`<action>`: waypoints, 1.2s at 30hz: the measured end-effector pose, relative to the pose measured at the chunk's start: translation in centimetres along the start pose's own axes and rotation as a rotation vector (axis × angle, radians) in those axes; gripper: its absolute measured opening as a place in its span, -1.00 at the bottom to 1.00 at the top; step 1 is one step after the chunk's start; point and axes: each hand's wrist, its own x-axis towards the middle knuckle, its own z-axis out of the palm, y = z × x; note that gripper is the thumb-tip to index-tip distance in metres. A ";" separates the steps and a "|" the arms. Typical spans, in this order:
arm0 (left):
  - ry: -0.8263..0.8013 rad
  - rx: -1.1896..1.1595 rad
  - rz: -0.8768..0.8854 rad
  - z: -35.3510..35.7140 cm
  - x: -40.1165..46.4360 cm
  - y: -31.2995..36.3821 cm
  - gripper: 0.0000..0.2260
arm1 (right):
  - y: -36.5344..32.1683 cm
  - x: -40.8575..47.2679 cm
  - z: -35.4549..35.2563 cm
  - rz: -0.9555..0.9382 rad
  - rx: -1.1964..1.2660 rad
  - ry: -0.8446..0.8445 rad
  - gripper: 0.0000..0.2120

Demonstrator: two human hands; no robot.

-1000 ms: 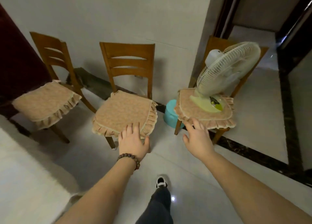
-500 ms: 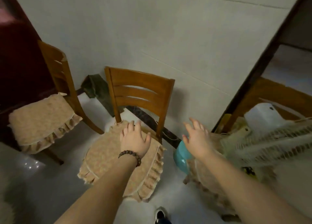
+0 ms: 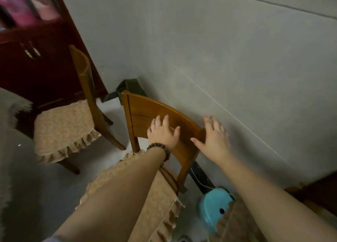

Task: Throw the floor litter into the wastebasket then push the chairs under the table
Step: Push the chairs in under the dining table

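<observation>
Wooden chair [image 3: 156,114] backrest now reached: left hand [image 3: 162,134] moved up from the cushion [image 3: 145,196], laid flat and open on it; right hand [image 3: 213,137] spread at its right edge. No grip closed yet; chair stands by the wall, pushing phase likely begun.

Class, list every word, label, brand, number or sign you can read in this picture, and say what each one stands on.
None: no readable text shows anywhere.
Pink blurred picture above the dark red wooden cabinet: too blurred to tell whether it carries any writing.
Brown wooden chair with the curved backrest, turquoise plastic stool, grey wall: no markings.
</observation>
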 end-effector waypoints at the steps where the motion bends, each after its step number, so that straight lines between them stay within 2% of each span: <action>1: -0.006 -0.036 -0.051 0.5 1.5 0.6 -0.34 | 0.4 1.2 0.4 -0.011 0.002 -0.019 -0.08; 4: -0.001 -0.144 -0.139 2.1 5.2 3.0 -0.16 | 1.4 4.0 1.8 -0.054 0.001 -0.102 0.00; 6: -0.030 -0.189 -0.168 3.1 7.1 4.6 -0.03 | 1.7 5.2 2.9 -0.059 0.014 -0.195 -0.03; 9: -0.099 -0.246 -0.255 4.6 8.6 5.8 0.07 | 1.8 5.7 3.9 -0.040 0.186 -0.291 -0.26; 12: -0.115 -0.275 -0.282 5.6 9.0 6.0 0.04 | 1.9 5.7 4.1 -0.065 0.330 -0.249 -0.63; 15: -0.122 -0.250 -0.261 5.4 9.0 6.1 -0.01 | 2.0 5.5 4.0 -0.067 0.380 -0.244 -0.76; 23: -0.178 -0.202 -0.184 5.4 6.2 5.6 -0.06 | 1.6 2.0 2.7 -0.007 0.403 -0.342 -0.76; 29: -0.225 -0.186 -0.111 4.9 2.4 4.7 -0.05 | 0.0 -3.1 1.4 0.020 0.416 -0.352 -0.77; 36: -0.319 -0.219 -0.011 3.4 -3.9 3.9 -0.06 | -1.6 -9.8 0.2 0.094 0.455 -0.390 -0.66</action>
